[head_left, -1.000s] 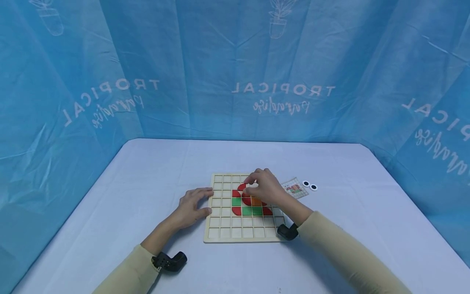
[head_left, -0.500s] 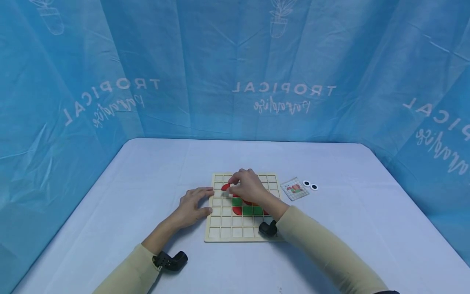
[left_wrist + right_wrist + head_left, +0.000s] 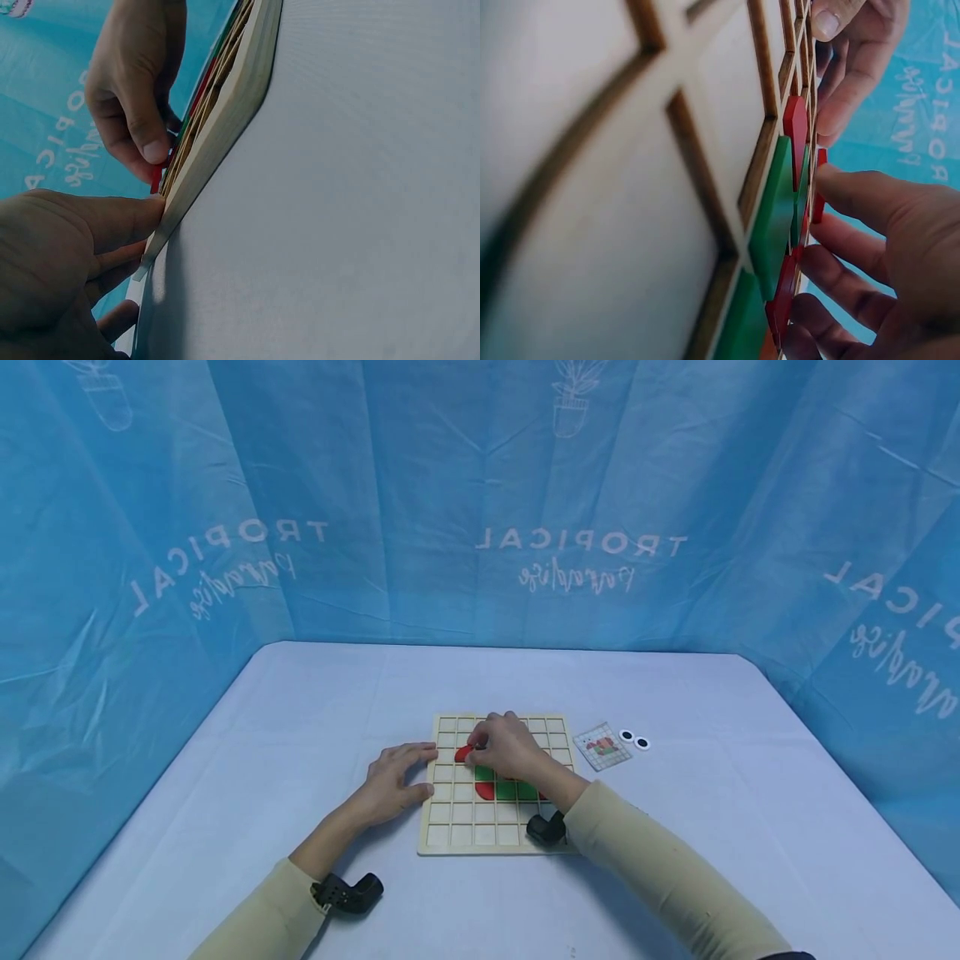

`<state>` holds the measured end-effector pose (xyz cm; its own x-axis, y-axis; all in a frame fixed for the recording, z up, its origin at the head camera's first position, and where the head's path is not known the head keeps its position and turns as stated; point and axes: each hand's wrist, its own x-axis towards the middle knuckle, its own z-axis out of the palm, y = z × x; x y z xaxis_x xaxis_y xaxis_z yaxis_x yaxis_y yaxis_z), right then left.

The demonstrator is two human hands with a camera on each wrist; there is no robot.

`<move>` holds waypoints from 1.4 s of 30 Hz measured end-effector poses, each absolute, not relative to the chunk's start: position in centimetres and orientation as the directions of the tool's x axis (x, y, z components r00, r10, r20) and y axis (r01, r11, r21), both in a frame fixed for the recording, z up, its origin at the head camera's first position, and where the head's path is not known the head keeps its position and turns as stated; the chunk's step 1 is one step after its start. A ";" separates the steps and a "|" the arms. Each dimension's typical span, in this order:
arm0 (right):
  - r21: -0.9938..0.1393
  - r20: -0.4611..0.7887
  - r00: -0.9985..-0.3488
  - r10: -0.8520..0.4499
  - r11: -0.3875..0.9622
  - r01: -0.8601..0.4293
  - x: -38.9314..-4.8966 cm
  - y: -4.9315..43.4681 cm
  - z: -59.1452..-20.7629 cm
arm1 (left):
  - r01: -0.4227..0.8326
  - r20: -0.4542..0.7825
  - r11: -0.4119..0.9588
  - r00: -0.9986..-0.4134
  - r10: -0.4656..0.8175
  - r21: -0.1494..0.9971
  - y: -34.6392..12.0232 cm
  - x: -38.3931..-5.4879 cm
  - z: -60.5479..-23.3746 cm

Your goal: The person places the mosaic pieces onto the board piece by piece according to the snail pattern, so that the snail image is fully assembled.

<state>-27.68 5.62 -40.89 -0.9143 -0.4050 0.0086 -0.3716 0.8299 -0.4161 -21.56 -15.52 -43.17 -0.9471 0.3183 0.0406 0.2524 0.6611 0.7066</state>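
Note:
A wooden grid board (image 3: 459, 836) lies flat on the white table, with red and green tiles set in its cells. Between thumb and fingers, my right hand (image 3: 507, 748) pinches a red tile (image 3: 462, 754) with a rounded side, over the board's upper-left cells. That red tile (image 3: 821, 187) stands edge-on in the right wrist view. My left hand (image 3: 393, 782) rests at the board's left edge, fingers spread and touching the rim. Green tiles (image 3: 506, 790) and a red tile (image 3: 484, 791) form a row below my right hand, which hides part of the pattern.
A small picture card (image 3: 602, 746) with a coloured grid pattern lies right of the board. Two white discs with black centres (image 3: 633, 739) lie beside the card. A blue printed curtain (image 3: 420, 510) surrounds the table (image 3: 360, 693) at the back and sides.
My right hand has moved left across the board with the red tile, then lowered slightly toward the upper-left cells. My left hand has stayed at the edge.

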 end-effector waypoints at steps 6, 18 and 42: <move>-0.372 0.013 -0.901 -0.433 0.835 -0.406 -27.5 5.6 -40.9 | 0.252 0.040 0.660 -0.947 0.319 0.707 -15.5 -21.7 -43.3; -0.337 0.038 -0.899 -0.437 0.841 -0.423 -27.6 5.8 -41.1 | 0.236 0.034 0.663 -0.952 0.303 0.710 -15.4 -21.5 -43.1; -0.482 0.203 -0.959 -0.199 0.832 -0.275 -23.5 14.6 -38.2 | 0.302 0.231 0.780 -0.951 0.206 0.548 -15.3 -21.3 -40.9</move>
<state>-23.53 14.59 -38.23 -0.9587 -0.1991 0.2033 -0.2750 0.8320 -0.4819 -21.27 -15.35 -40.86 -0.9508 0.2060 0.2313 0.3023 0.7798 0.5483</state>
